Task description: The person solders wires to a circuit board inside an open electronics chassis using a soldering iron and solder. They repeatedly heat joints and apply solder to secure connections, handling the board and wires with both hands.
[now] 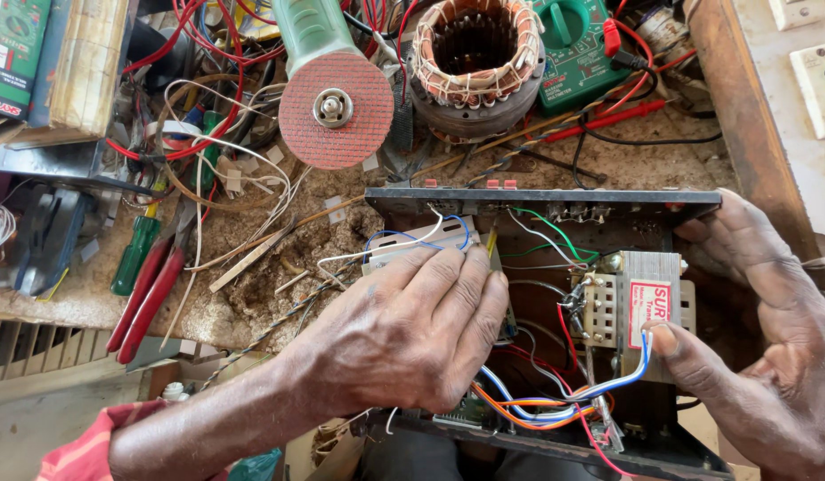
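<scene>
Cluttered workbench (270,294), left hand (403,334) flat inside open chassis (537,198), right hand (768,356) gripping red-labelled transformer (630,307)

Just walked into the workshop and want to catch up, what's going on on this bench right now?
A person has both bare hands inside an open black metal electronics chassis on a cluttered wooden workbench. The left hand lies flat over the pale circuit board and coloured wires on the left side. The right hand grips the chassis's right edge, thumb against the grey laminated transformer. Behind lie a green angle grinder with a red disc, a copper-wound stator, a green multimeter and red-handled pliers.
</scene>
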Demonstrator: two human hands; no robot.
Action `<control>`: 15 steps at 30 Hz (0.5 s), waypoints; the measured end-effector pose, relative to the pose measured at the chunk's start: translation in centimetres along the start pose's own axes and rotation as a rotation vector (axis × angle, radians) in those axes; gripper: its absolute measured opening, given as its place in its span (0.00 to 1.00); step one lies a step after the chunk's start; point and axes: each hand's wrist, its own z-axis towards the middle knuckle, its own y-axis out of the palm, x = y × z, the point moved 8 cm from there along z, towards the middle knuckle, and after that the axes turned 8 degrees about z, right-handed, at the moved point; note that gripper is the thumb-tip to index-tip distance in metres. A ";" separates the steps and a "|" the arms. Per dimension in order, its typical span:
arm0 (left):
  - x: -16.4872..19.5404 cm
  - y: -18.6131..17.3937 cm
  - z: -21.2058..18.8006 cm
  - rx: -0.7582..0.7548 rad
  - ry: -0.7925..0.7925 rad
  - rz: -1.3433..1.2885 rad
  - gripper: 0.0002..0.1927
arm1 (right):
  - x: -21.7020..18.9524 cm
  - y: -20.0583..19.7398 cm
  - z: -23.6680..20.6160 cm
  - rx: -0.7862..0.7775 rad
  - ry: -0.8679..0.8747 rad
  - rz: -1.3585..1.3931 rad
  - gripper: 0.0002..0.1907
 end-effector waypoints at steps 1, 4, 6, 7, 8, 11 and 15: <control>0.0 0.0 -0.1 0.013 0.027 0.004 0.22 | 0.0 0.1 0.0 0.013 0.003 0.003 0.47; 0.1 0.0 -0.5 0.037 0.098 0.004 0.25 | -0.3 0.3 0.0 0.052 -0.001 -0.006 0.48; 0.3 0.1 -0.6 0.040 0.122 0.051 0.24 | -0.6 0.2 0.1 0.069 -0.003 -0.015 0.48; 0.4 0.0 -0.6 0.040 0.135 0.073 0.23 | -0.7 0.2 0.1 0.072 0.003 -0.017 0.48; 0.4 -0.1 -0.7 0.041 0.133 0.065 0.24 | -0.8 0.3 0.1 0.069 0.011 -0.016 0.49; 0.2 -0.3 -0.6 0.051 0.128 0.044 0.25 | -1.3 0.6 0.2 0.054 0.006 -0.029 0.47; -0.3 -0.7 -0.5 0.053 0.098 -0.003 0.25 | -1.4 0.6 0.2 0.057 0.023 -0.013 0.48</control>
